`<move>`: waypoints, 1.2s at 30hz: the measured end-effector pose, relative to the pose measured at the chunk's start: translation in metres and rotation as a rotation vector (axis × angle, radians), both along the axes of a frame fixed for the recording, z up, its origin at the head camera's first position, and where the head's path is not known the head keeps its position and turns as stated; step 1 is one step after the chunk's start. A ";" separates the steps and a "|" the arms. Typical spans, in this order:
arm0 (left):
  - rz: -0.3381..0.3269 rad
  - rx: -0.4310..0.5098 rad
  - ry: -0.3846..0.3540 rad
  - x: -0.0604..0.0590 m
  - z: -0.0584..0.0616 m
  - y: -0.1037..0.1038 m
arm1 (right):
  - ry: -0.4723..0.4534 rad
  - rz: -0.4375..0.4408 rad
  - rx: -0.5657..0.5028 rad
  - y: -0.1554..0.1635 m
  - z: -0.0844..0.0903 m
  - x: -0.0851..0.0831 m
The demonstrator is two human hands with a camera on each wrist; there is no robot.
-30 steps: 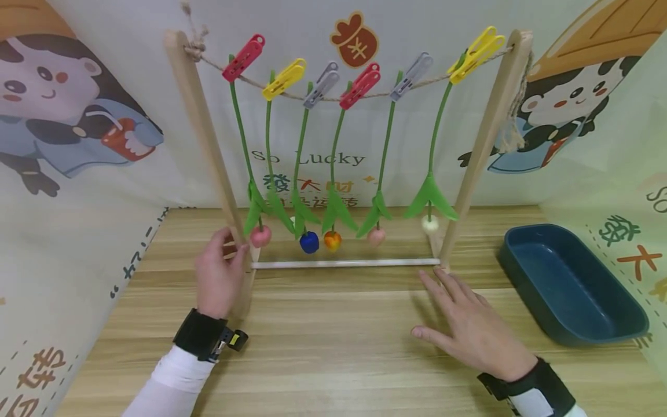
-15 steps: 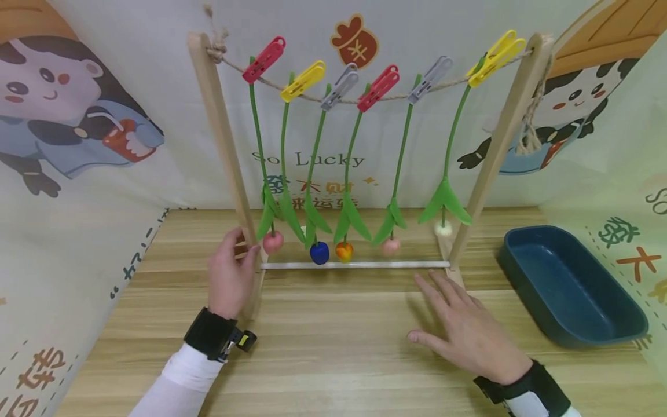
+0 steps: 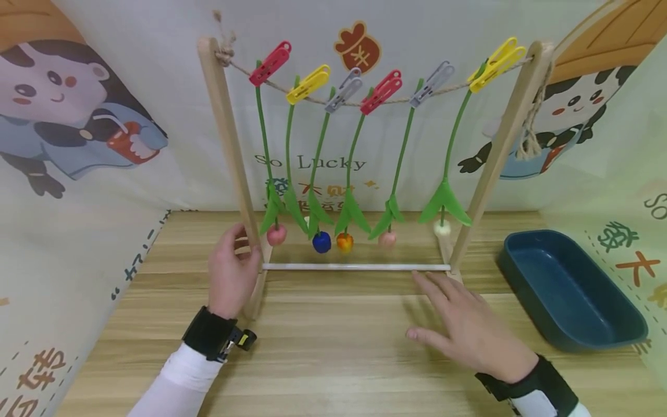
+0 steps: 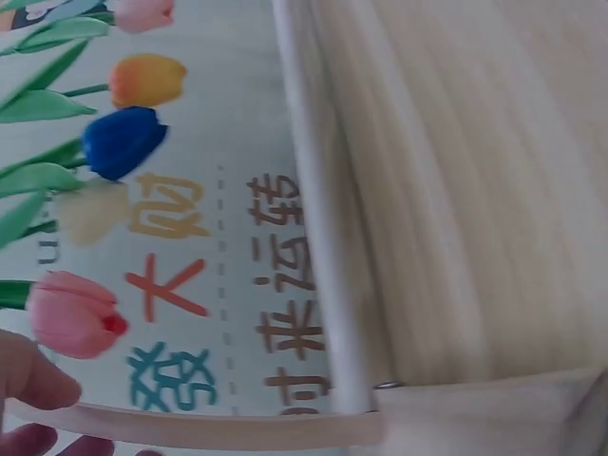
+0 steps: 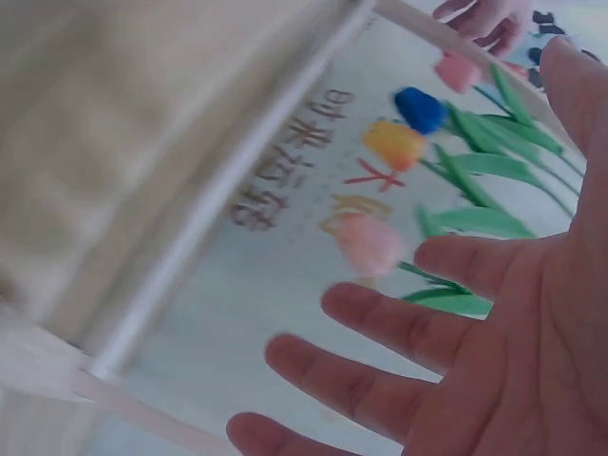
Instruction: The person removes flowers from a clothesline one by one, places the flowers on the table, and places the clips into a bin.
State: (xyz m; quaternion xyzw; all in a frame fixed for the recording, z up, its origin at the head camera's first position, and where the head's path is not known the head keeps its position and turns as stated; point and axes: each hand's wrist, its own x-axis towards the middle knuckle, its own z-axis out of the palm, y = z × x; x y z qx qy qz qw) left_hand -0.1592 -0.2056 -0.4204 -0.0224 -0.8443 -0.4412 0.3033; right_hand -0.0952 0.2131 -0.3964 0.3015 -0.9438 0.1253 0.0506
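A wooden rack [image 3: 227, 145] stands on the table with a rope across its top. Several coloured clothespins [image 3: 381, 91] on the rope hold artificial tulips upside down by their green stems. The blooms, such as the pink [image 3: 277, 234], blue [image 3: 321, 242] and orange [image 3: 344, 241] ones, hang just above a white crossbar [image 3: 354, 267]. My left hand [image 3: 237, 258] grips the lower left post; its fingertips [image 4: 33, 385] show beside the pink tulip [image 4: 71, 313]. My right hand [image 3: 458, 324] lies open with fingers spread [image 5: 380, 328], on the table by the rack's right foot.
A dark blue tray [image 3: 620, 333] sits on the wooden table [image 3: 333, 359] at the right, close to the rack's right post [image 3: 500, 156]. Printed cartoon backdrops close off the back and both sides.
The rack has slid a little to the right with my left hand on its post, and the tulips swing slightly. My right hand has stayed almost still.
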 end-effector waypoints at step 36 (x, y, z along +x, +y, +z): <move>-0.087 -0.028 0.500 -0.002 0.170 0.059 | 0.653 0.286 -0.156 -0.135 0.273 -0.071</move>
